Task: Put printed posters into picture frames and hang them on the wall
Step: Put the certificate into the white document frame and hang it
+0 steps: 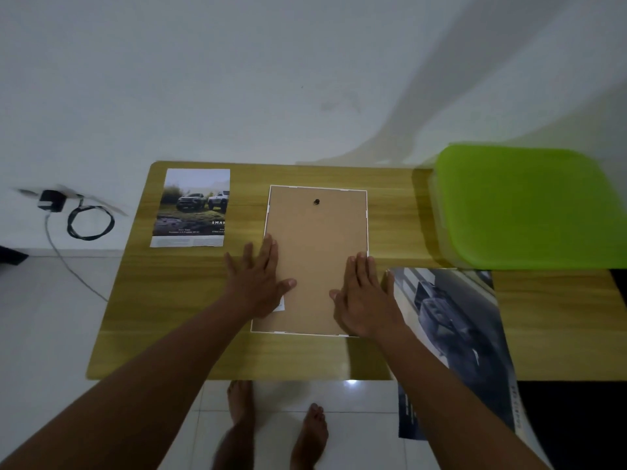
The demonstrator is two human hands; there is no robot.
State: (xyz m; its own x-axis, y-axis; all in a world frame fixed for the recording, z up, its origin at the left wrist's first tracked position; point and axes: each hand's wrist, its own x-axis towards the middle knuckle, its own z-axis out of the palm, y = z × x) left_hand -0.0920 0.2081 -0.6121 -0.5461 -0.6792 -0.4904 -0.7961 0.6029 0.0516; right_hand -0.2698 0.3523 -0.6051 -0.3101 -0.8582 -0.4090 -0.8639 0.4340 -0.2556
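straight-fingered, left hand [261, 283] and right hand [364, 296] are pressed flat on the white rectangular picture frame [315, 239], face down on the yellow wooden table [169, 317]; it could be slid askew by uneven pressure.

Bare forearms [152, 371] lead to the left hand [261, 283] and right hand [364, 296]; thumbnails are short. Both feet [314, 427] are bare.

A home room: bare feet [276, 432] on white floor tiles [51, 317], low wooden table [169, 317], plain white wall [203, 79]
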